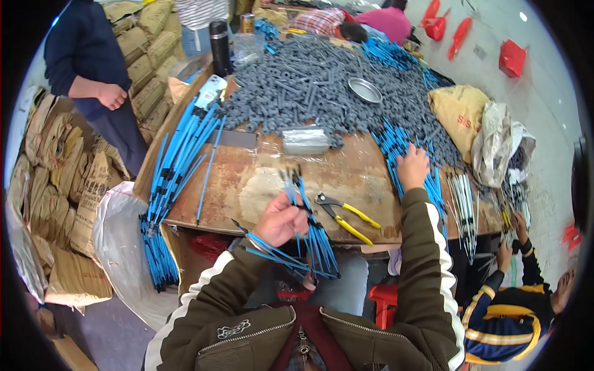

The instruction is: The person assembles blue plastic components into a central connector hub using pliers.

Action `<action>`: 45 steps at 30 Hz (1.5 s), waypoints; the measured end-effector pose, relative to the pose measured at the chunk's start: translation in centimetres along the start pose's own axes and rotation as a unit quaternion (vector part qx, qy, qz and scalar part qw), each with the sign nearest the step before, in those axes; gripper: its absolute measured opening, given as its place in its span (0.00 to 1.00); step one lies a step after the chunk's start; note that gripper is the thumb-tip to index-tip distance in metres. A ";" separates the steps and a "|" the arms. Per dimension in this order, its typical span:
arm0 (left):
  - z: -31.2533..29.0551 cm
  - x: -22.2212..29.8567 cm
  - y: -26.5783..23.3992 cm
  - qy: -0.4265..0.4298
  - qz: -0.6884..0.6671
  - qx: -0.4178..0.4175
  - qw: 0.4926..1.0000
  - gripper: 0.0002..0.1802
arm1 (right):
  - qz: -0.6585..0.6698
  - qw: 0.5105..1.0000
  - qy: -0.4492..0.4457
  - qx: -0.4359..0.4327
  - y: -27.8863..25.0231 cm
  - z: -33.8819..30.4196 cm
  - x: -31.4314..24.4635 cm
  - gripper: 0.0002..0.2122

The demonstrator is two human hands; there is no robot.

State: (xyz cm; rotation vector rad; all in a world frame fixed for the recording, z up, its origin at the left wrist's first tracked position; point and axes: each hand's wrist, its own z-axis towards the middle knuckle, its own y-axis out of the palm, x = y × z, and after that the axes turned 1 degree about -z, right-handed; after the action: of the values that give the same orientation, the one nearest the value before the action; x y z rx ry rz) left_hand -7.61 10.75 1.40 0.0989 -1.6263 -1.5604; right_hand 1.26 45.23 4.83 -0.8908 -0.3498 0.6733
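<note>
My left hand [283,221] is closed around a bunch of thin blue rods [319,246] with black tips, held over the table's near edge. Some of the rods stick out sideways under the wrist, others hang down. My right hand [413,167] reaches forward to the right onto a pile of similar blue rods [388,143]. Its fingers are bent and pinch in among the rods' upper ends; how many they grip is hidden. Between my hands lie pliers [348,217] with yellow handles, on the wooden table [260,185].
A heap of small grey plastic parts [297,80] covers the far table, with a metal dish [365,90] on it. A clear plastic-wrapped pack [305,140] sits before it. More blue rods [179,154] lie left, white rods [461,204] right. A black bottle [219,48] stands behind. Other people are nearby.
</note>
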 end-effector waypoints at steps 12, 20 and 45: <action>-1.3 0.7 1.7 -0.083 0.012 0.049 0.995 0.05 | -0.051 0.993 -0.010 -0.103 0.3 1.1 1.2 0.10; -0.5 1.4 -1.8 -0.166 -0.114 -0.181 0.963 0.08 | -0.106 0.990 -0.069 -0.059 1.3 1.0 0.5 0.09; -0.6 0.9 1.5 -0.077 -0.070 0.088 0.991 0.10 | 0.521 0.750 -0.265 -0.308 -20.1 -9.0 -9.0 0.10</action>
State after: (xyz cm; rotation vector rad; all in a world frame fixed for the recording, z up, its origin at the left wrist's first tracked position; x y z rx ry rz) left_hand -7.10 10.05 3.09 0.1946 -1.9136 -1.5581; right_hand 7.28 24.88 15.63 -1.5356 -0.5970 1.9597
